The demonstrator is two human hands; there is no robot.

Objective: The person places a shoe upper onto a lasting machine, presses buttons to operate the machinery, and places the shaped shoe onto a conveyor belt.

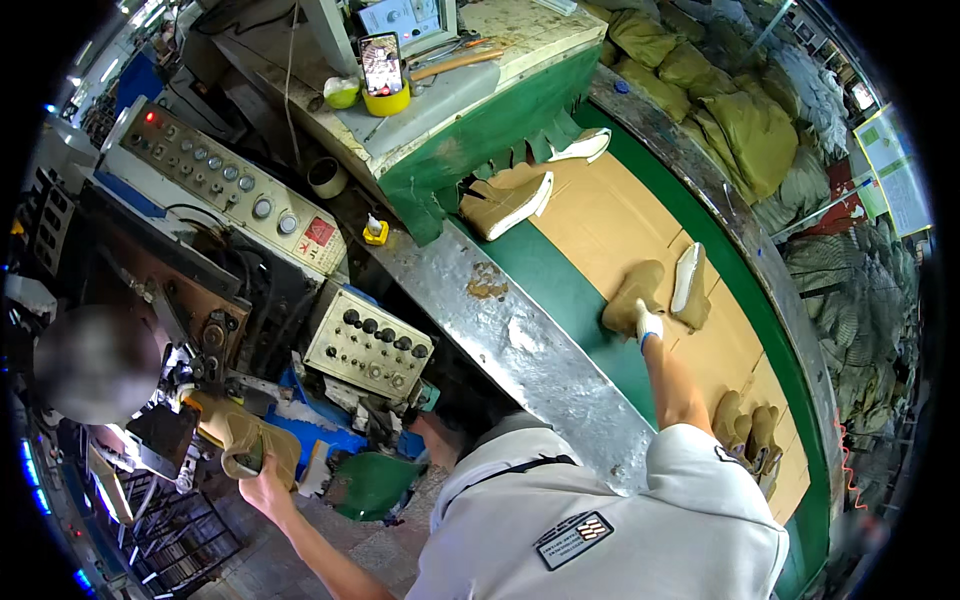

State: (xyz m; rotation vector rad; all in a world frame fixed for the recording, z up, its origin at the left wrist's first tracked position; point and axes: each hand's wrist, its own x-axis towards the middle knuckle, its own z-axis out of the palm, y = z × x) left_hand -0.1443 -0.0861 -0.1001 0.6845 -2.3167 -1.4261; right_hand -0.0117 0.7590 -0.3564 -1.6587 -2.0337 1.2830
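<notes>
At the lower left, my left hand is closed on the opening of a tan boot, whose toe end points into the machine. My left fingers are partly inside or behind the boot's edge, so some are hidden. Over on the right, my right hand, in a white glove or finger covers, grips another tan boot above the cardboard of the conveyor. Right beside it, a tan boot with a white sole lies on its side. Several more tan boots stand nearer to me.
A metal ledge runs between me and the green belt. Two control panels flank the machine at left. White-soled boots come from under a green curtain. Filled sacks pile up beyond the conveyor.
</notes>
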